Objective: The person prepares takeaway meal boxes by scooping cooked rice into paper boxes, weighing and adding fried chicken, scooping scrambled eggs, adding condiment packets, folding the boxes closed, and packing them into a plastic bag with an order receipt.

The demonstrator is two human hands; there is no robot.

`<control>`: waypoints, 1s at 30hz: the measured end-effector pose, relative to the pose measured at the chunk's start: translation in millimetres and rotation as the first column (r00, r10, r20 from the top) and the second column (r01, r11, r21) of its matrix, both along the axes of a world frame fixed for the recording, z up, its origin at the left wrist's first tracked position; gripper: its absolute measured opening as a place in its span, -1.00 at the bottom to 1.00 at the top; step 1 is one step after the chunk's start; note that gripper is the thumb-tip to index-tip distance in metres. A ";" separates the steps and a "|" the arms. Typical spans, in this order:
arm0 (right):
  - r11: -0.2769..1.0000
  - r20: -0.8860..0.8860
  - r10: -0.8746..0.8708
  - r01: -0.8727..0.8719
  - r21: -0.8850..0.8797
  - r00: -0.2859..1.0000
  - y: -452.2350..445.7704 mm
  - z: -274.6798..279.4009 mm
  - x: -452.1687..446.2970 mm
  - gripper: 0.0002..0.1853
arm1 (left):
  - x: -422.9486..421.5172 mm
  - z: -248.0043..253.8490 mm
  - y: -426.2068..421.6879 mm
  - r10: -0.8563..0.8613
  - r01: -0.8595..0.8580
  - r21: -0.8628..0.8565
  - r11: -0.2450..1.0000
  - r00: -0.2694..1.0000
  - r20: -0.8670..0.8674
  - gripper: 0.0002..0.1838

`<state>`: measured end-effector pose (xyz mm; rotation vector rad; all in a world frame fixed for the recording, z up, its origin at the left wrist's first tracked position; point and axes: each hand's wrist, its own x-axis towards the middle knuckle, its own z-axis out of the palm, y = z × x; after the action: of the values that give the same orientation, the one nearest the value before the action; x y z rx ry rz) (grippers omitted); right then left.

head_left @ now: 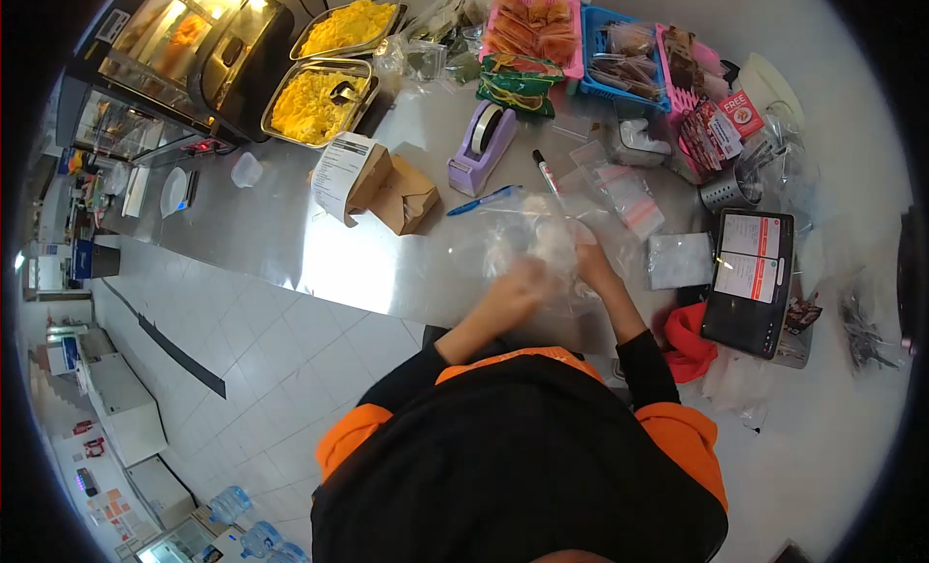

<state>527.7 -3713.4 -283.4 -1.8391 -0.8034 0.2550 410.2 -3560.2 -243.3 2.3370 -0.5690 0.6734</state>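
Note:
A clear plastic bag (518,220) is spread over the front of the steel counter, with something whitish showing through it that I cannot make out. My left hand (524,284) is closed on the bag's near side, its fingers blurred by motion. Just to the right, my right hand (592,263) grips the bag's right side, fingers partly hidden by the plastic. Beyond the bag lie a blue pen (484,200) and a black-capped marker (546,171). An opened brown cardboard box (404,197) with a printed paper slip (342,176) stands to the left.
A purple tape dispenser (481,149) stands behind the pens. Trays of yellow food (314,106) sit at the back left near a lit display warmer (194,50). Pink (578,31) and blue baskets (592,55) hold packets at the back. A tablet (745,273) is at right.

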 end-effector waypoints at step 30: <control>0.577 -0.055 0.607 -0.488 -0.655 0.793 30.0 36.0 -5.6 -0.62 | 29.4 -16.5 59.1 -0.501 0.360 -0.389 0.848 0.302 -0.811 -0.42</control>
<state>522.1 -3683.4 -247.4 -2.2085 -1.5753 0.8797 439.5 -3501.0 -259.8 1.8642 -0.5517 -0.8039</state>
